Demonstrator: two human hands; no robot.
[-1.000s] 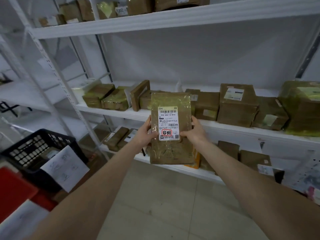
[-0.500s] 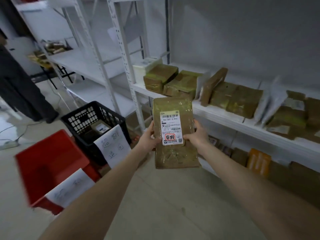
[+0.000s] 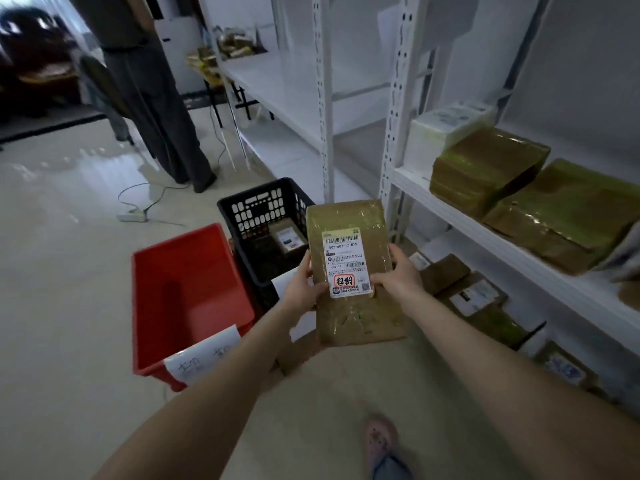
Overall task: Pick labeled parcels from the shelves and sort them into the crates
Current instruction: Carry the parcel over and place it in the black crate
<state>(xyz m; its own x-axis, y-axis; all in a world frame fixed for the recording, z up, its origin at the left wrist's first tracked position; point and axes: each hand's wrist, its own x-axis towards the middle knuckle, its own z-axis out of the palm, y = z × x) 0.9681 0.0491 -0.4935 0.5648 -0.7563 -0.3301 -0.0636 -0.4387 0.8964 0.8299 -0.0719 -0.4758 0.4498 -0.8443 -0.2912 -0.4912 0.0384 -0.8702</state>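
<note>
Labeled parcel [image 3: 353,268] aloft; smaller parcel [image 3: 287,237] inside black crate [image 3: 263,206] beside red crate [image 3: 187,292].

The white label [image 3: 346,261] on the held parcel [image 3: 360,320] shows a barcode with 502-602-12-815 printed beneath it. Lower down is 602-12 beside a smaller barcode, then a red-framed stamp of two red Chinese characters, seemingly 超期. The fine print is too small to read. A paper sheet [image 3: 204,355] on the red crate [image 3: 180,251] bears handwritten characters, too blurred to read.
</note>
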